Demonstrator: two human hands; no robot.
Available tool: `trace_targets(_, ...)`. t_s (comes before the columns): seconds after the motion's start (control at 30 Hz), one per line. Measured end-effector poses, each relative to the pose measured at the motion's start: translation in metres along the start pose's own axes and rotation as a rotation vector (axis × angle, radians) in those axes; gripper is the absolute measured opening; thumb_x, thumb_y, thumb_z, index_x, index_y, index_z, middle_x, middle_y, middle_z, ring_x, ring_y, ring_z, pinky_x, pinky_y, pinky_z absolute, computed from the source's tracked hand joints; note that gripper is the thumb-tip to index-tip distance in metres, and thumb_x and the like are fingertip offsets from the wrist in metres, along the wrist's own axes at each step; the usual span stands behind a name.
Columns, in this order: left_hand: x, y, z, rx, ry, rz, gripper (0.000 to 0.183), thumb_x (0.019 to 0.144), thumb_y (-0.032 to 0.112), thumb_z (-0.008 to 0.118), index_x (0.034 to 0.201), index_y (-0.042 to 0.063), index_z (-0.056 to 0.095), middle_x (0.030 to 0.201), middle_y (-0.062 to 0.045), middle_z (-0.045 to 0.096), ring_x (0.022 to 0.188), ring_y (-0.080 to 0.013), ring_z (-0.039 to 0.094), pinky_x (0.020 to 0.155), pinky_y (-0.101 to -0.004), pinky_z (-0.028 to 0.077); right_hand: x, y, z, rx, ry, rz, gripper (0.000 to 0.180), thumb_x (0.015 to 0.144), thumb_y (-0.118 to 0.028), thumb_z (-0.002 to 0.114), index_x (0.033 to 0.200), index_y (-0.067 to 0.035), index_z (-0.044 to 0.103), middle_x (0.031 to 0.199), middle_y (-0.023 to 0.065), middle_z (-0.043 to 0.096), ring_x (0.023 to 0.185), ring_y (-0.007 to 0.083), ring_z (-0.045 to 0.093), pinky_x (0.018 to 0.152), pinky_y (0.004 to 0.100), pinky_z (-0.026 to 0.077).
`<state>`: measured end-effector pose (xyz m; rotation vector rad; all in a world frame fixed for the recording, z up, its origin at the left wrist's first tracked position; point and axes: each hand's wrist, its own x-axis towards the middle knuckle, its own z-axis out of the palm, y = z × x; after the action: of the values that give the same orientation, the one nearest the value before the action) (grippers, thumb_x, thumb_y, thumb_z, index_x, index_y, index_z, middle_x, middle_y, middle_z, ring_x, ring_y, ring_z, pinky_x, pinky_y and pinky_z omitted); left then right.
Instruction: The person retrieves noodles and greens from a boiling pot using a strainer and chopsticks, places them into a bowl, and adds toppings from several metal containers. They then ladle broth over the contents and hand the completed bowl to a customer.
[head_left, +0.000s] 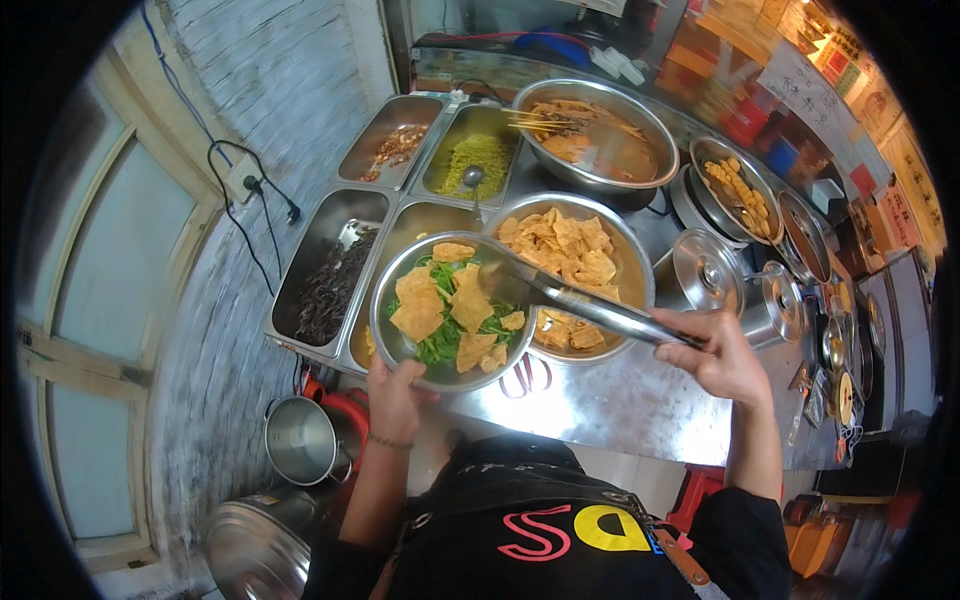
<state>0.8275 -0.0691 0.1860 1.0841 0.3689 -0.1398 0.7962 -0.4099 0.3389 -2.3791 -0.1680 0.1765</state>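
My left hand (395, 397) grips the near rim of a metal bowl (453, 385) from below left. Leafy greens (442, 346) and several pieces of fried bean curd skin (417, 315) lie in that bowl. Held in my right hand (716, 352), a pair of metal tongs (600, 304) reaches across to the bowl's right side, its blurred tips over the greens; whether they pinch a piece I cannot tell. Behind, partly covered by the held bowl and tongs, a larger steel basin (642, 262) contains more fried sheets (559, 240).
Steel food pans (289, 300) hold dark shreds, nuts and chopped green vegetables with a spoon (473, 177). A broth basin (600, 178) with skewers stands behind. Lidded pots (709, 274) line the right. Red-handled scissors (525, 379) lie on the steel table (637, 405). An empty pot (300, 442) sits low left.
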Motion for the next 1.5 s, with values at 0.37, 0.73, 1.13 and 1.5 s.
trace_targets(0.37,-0.042,0.053,-0.104,-0.068,0.270,0.237,0.040,0.074,-0.002,0.048,0.113,0.005,0.045,0.089,-0.010,0.060,0.057,-0.0169,0.062,0.038,-0.0232,0.051,0.088,-0.030,0.043,-0.428,-0.174,-0.149,0.034,0.075,-0.013,0.065,0.107,-0.001,0.063,0.080,0.0198,0.063,0.077,0.0337,0.061,0.071,0.0395,0.047)
trace_targets(0.73,-0.078,0.053,-0.143,-0.099,0.536,0.262,0.039,0.074,-0.001,0.049,0.112,0.005,0.046,0.086,-0.008,0.059,0.048,-0.0124,0.056,0.036,-0.0204,0.046,0.180,-0.105,0.150,-0.919,-0.555,-0.402,0.017,0.065,-0.011,0.063,0.079,-0.001,0.064,0.081,0.0157,0.063,0.085,0.0316,0.062,0.073,0.0402,0.049)
trace_targets(1.13,-0.077,0.055,-0.164,-0.118,0.593,0.236,0.041,0.074,-0.001,0.049,0.114,0.004,0.047,0.086,-0.007,0.059,0.049,-0.0120,0.056,0.036,-0.0195,0.045,0.168,-0.080,0.162,-0.777,-0.554,-0.354,0.021,0.070,-0.013,0.063,0.089,-0.005,0.066,0.088,0.0166,0.062,0.091,0.0306,0.060,0.080,0.0408,0.047)
trace_targets(1.5,-0.063,0.060,-0.150,-0.069,0.516,0.218,0.037,0.073,-0.003,0.049,0.110,0.003,0.049,0.083,-0.006,0.060,0.052,-0.0120,0.057,0.036,-0.0204,0.046,0.160,-0.028,0.112,0.118,-0.595,0.091,0.029,0.075,0.000,0.062,0.104,-0.002,0.066,0.068,0.0028,0.063,0.046,0.0060,0.053,0.041,0.0199,0.041)
